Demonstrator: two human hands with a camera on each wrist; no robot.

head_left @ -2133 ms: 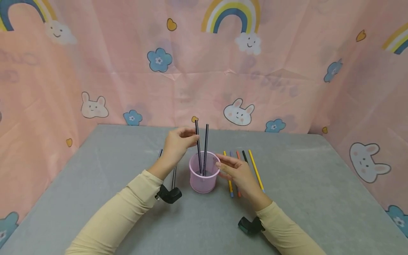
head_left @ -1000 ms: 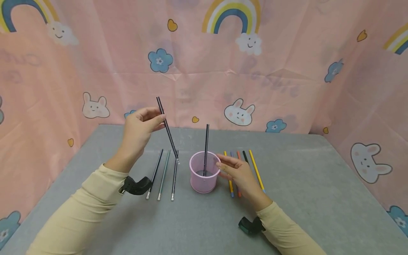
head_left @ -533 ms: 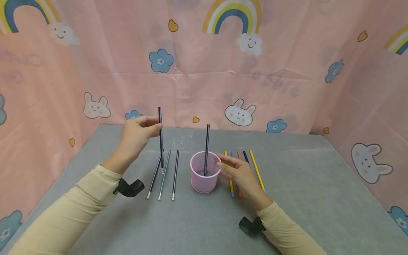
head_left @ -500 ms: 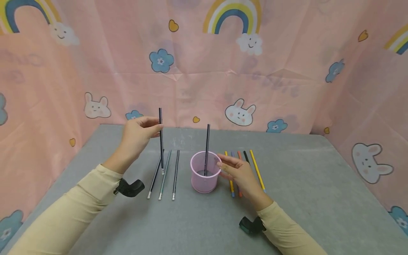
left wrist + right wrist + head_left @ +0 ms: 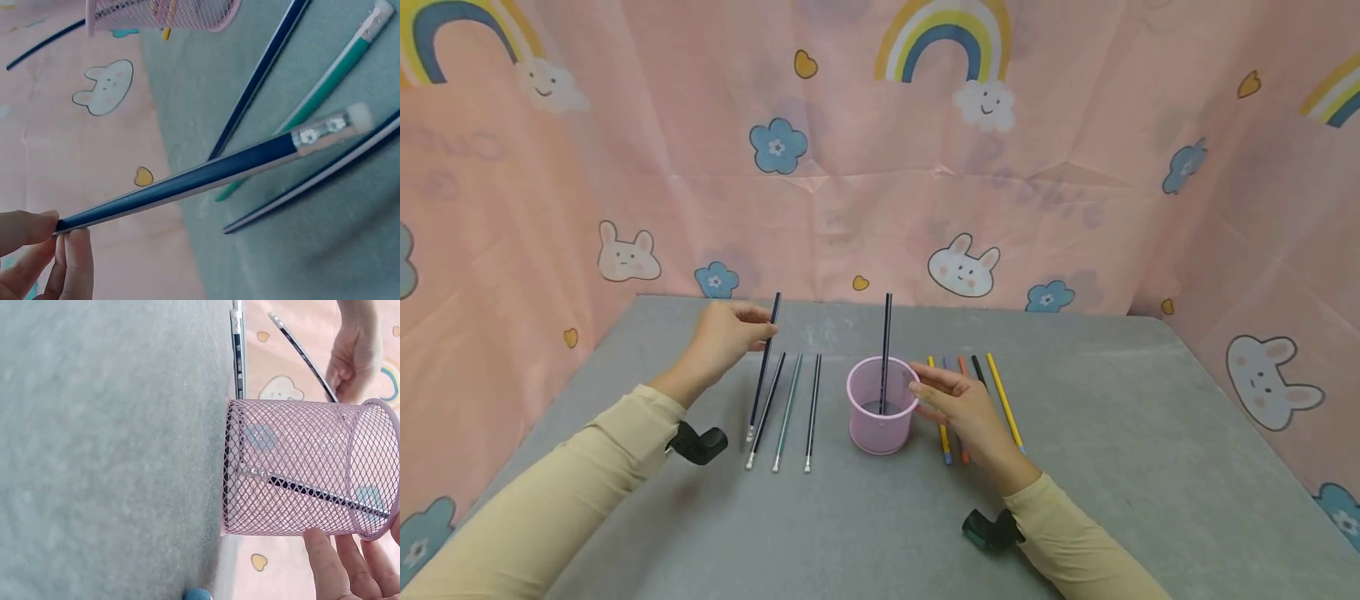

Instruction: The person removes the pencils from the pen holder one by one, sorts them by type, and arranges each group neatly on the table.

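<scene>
My left hand (image 5: 718,342) pinches a dark blue striped pencil (image 5: 764,367) near its upper end. The pencil's white eraser (image 5: 359,119) points down, close over the table at the left of a row. That row holds two dark pencils (image 5: 813,412) and a teal pencil (image 5: 787,412). My right hand (image 5: 962,412) holds the pink mesh pencil cup (image 5: 880,435) by its right side, thumb at the rim and fingers along the mesh. One dark striped pencil (image 5: 886,342) leans inside the upright cup, its eraser end at the bottom.
Right of the cup lie several coloured pencils, among them a yellow pencil (image 5: 1003,400) and a black pencil (image 5: 977,367), partly behind the right hand. The grey table (image 5: 1112,467) is backed by a pink printed cloth (image 5: 850,208).
My left hand has taken one pencil out of the cup, carried it left past the row and lowered it at the left end. The right hand and cup have stayed put.
</scene>
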